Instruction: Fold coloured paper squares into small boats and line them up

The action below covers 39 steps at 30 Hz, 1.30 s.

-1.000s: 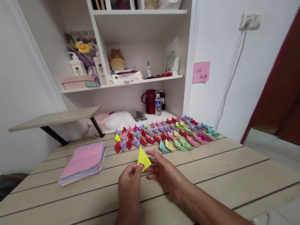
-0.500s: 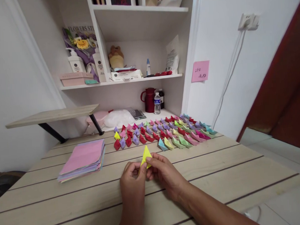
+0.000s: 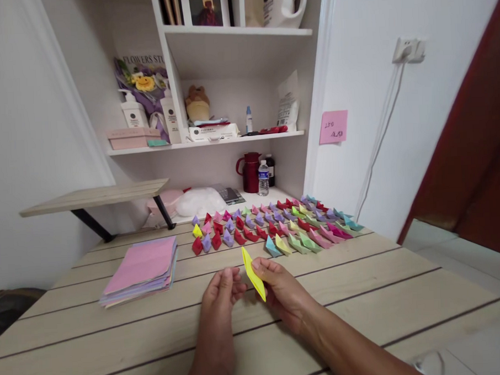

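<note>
A bright yellow folded paper boat [image 3: 254, 277] is tilted between the thumb and fingers of my right hand [image 3: 281, 288], above the table. Just left of it, my left hand [image 3: 221, 296] is apart from the paper, its fingers loosely curled and parted with nothing seen in them. Beyond my hands, rows of small folded paper boats [image 3: 296, 243] in red, purple, pink, green, blue and yellow stand on the table. A stack of square coloured paper [image 3: 143, 264], pink on top, lies to the left of my left hand.
The slatted wooden table [image 3: 157, 335] runs up to a white shelf unit. A small raised wooden stand [image 3: 97, 197] with black legs is at the back left. A red jug [image 3: 251, 173] and a water bottle [image 3: 263, 178] stand behind the boats. A cable [image 3: 376, 143] hangs at right.
My left hand has let go of the yellow paper and drawn slightly left. My right hand has turned the paper so it slants down to the right. The view has tipped up a little.
</note>
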Tool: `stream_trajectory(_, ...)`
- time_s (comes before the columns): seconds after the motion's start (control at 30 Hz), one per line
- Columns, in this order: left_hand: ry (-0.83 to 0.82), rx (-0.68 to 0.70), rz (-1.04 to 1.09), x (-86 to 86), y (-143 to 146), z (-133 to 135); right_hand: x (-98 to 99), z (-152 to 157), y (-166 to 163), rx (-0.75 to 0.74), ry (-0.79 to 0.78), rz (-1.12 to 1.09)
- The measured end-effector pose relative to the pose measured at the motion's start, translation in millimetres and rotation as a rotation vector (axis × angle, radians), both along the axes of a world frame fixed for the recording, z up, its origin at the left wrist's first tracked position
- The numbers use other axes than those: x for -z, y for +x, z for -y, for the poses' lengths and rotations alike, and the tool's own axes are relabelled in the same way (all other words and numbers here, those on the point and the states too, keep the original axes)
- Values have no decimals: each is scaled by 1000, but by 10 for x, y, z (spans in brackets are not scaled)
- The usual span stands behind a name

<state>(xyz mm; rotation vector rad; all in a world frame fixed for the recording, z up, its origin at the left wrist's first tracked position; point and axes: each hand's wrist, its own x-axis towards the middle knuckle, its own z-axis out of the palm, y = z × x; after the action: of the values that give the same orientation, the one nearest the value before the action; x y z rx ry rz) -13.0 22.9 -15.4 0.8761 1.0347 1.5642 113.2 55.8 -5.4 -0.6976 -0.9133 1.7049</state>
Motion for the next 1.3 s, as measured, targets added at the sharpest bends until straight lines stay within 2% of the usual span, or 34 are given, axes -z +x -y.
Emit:
stream_trajectory(0.4, 10, 142, 199, -148, 51, 70, -4, 82, -23, -67, 64, 106)
stream_trajectory(0.83, -48, 125, 192, -121, 44, 78, 2, 95, -12, -67, 112, 195)
stream_trajectory(1.03, -117, 126, 123, -113, 64, 99, 19, 81, -14, 0, 207, 293)
stream_trajectory(1.3, -137, 172, 139, -142, 55, 84, 37, 60, 23, 124, 379, 433)
